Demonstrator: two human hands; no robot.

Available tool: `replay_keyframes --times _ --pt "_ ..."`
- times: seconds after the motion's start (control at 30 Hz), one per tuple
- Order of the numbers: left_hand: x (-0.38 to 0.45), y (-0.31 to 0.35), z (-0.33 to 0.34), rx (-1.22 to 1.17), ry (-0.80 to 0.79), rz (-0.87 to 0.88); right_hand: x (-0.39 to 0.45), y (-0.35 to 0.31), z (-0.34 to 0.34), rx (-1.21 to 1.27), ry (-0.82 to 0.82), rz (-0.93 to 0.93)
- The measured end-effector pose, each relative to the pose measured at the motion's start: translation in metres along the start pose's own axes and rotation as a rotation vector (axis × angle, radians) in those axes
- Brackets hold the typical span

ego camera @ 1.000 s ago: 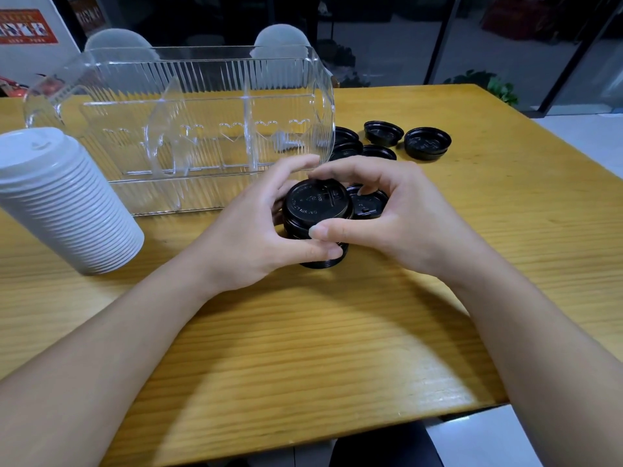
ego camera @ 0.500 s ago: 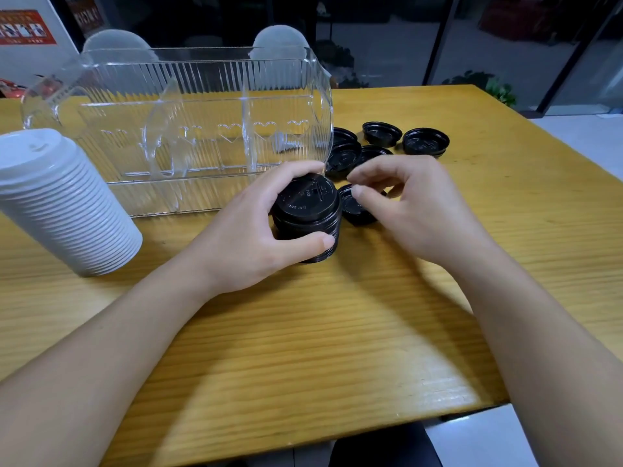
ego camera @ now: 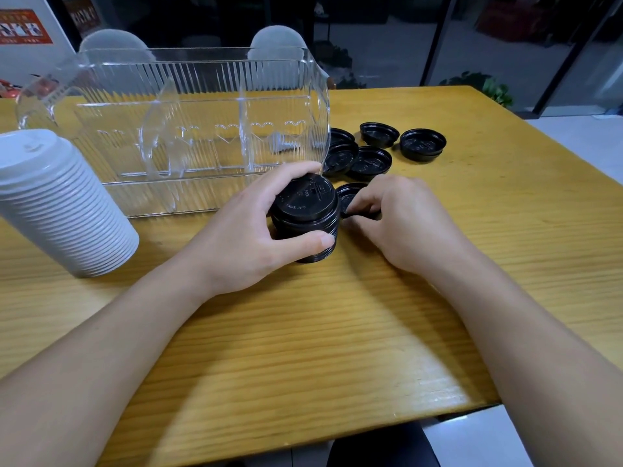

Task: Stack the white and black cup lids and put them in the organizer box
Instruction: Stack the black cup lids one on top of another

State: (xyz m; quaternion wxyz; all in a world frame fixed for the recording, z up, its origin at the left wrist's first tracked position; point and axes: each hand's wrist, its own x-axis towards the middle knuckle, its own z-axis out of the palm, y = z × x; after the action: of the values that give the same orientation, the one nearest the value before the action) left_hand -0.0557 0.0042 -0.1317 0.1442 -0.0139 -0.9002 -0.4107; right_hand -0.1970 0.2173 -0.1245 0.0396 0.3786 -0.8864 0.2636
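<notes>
My left hand (ego camera: 256,230) grips a short stack of black lids (ego camera: 305,214) standing on the table, thumb at its near side and fingers round the far side. Just right of it, my right hand (ego camera: 401,220) pinches a single black lid (ego camera: 350,197) lying upside down on the table. Several more loose black lids (ego camera: 369,161) lie behind, with one (ego camera: 423,144) farthest right. A tall stack of white lids (ego camera: 57,203) leans at the left. The clear organizer box (ego camera: 188,129) with dividers stands behind my left hand, with nothing in it.
The wooden table (ego camera: 337,332) ends close in front of me and drops off at the right. Two translucent chair backs (ego camera: 114,45) rise behind the box. A plant (ego camera: 488,89) stands beyond the far right corner.
My right hand left the black stack and moved right to a single loose lid, closing its fingers on it. My left hand kept hold of the stack, which shifted slightly away.
</notes>
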Motion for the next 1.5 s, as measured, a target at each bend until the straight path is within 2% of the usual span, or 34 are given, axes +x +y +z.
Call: replay_keyframes --times 0.4,0.63,0.77,0.9,1.03,1.17,1.5 --pt "0.001 -0.002 0.0 -0.005 0.001 0.01 -0.001 -0.003 -0.003 -0.016 0.044 0.054" --pt "0.002 -0.003 0.001 -0.028 0.0 0.02 0.004 0.003 -0.009 0.213 0.318 0.049" --pt "0.001 -0.001 0.003 -0.078 -0.029 0.031 0.005 0.004 -0.02 0.619 0.362 0.111" --pt "0.0 0.001 0.007 -0.153 0.016 0.022 0.006 0.002 -0.028 1.064 0.245 0.193" --pt "-0.001 0.006 0.007 -0.207 0.089 0.049 0.005 -0.006 -0.028 1.3 0.095 0.207" --pt "0.0 0.009 0.009 -0.236 0.139 0.125 0.004 -0.014 -0.027 1.38 0.048 0.154" --pt "-0.003 0.016 0.015 -0.268 0.112 0.155 -0.001 -0.02 -0.023 1.402 -0.067 0.107"
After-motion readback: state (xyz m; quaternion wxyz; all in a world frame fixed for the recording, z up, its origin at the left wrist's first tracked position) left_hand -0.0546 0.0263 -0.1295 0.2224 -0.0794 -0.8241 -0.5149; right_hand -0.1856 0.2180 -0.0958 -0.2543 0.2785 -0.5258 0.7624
